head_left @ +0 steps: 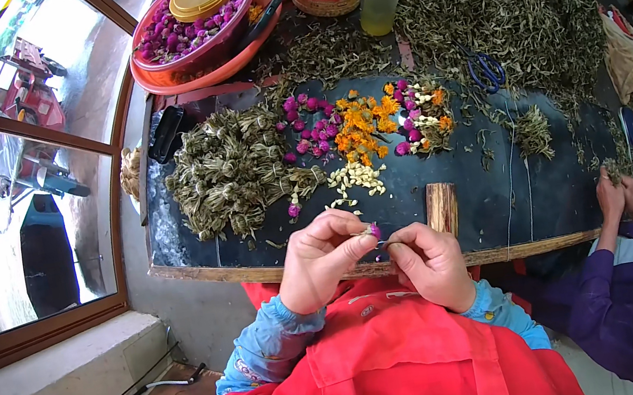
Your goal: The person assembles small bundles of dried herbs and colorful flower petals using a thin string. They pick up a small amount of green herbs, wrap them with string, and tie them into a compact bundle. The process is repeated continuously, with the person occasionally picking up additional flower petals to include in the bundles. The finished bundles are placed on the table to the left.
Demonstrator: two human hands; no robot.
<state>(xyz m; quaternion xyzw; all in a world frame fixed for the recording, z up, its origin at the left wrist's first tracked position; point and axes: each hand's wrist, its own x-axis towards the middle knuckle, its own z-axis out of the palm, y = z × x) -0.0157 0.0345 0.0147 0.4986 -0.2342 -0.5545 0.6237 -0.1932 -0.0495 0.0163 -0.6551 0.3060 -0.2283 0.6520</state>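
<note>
From my remote post I see a small purple flower (pixel 374 230), a compact, rounded bloom of vivid magenta-purple, its paler base turned toward the fingers. It is tiny beside the knuckles, so finer detail of its petals escapes me.

The flower sits at the fingertips of the left hand (pixel 318 264), which is clamped on it between thumb and forefinger, its head poking out toward the right. The right hand (pixel 434 268) is just beside it, thumb and forefinger brought together; whether they grip something thin, I cannot tell.

I have both hands over the near edge of the dark surface (pixel 479 170). Beyond the flower lie white buds (pixel 358 179), then orange flowers (pixel 359 123); a wooden block (pixel 442 206) stands near the right hand.
</note>
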